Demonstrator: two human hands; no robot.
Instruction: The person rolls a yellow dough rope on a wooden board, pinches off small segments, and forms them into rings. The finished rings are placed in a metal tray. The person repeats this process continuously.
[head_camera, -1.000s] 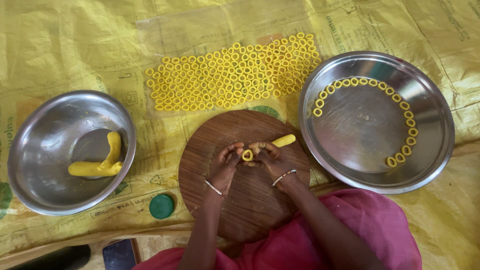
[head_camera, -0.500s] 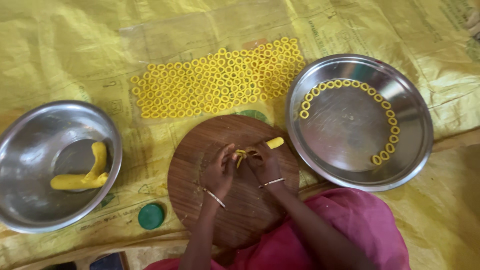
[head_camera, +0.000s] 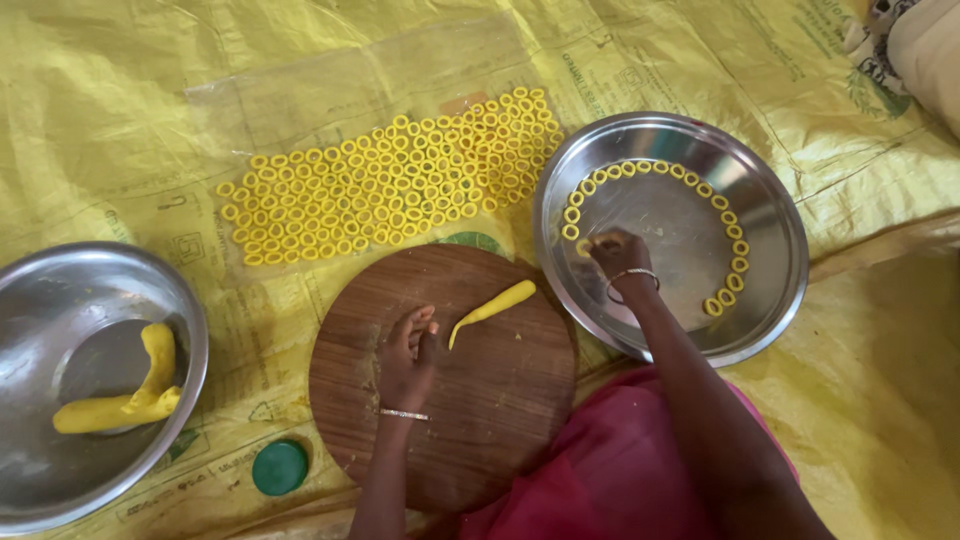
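Placing dough ring (head_camera: 584, 246) w/ pinched right hand (head_camera: 618, 255) in plate (head_camera: 770, 200) | left hand (head_camera: 408, 358) loose-open on board (head_camera: 500, 400)

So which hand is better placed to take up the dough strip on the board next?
Probably the left hand: it rests on the wooden board beside the dough strip, fingertips near its thin end. The right hand is over in the steel plate.

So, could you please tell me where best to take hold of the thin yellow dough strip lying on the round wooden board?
Probably pinch the dough strip at its thicker upper-right end, coming from above. It lies flat on the board and tapers to a thin tail beside the left hand, which looks likelier to tear.
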